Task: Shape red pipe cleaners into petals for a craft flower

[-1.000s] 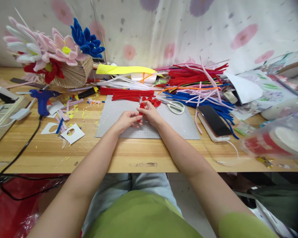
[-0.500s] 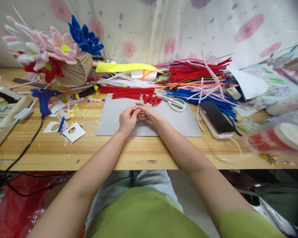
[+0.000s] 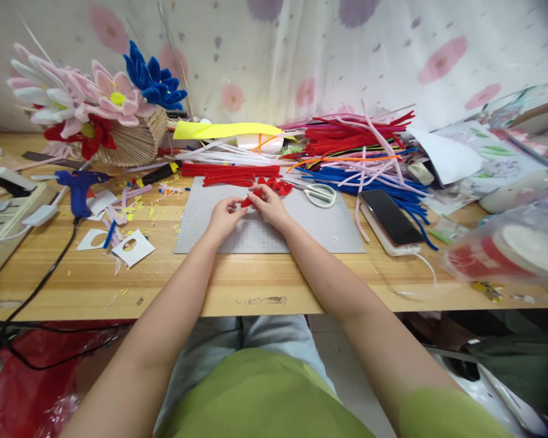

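Between my hands is a small red petal of bent pipe cleaner [image 3: 251, 199], above the grey cutting mat [image 3: 210, 234]. My right hand [image 3: 270, 207] pinches its upper side. My left hand [image 3: 227, 214] has its fingertips closed at the petal's lower left end. Just behind the right fingers lie several finished red petals [image 3: 281, 187], partly hidden by that hand. A row of straight red pipe cleaners [image 3: 231, 173] lies along the mat's back edge. Scissors with pale green handles [image 3: 320, 195] rest to the right of the petals.
Far left stand fuzzy flowers [image 3: 119, 97] in a woven holder, with a blue glue gun [image 3: 80, 188] before them. Cut white cards [image 3: 134, 247] and scraps lie left of the mat. Bundled pipe cleaners [image 3: 347, 137], a phone [image 3: 388, 216] and a bagged cup [image 3: 497, 252] are on the right.
My hands have drawn slightly apart and now show the red petal, which was mostly hidden in the fingers. My right hand has turned palm down. The view has shifted a little.
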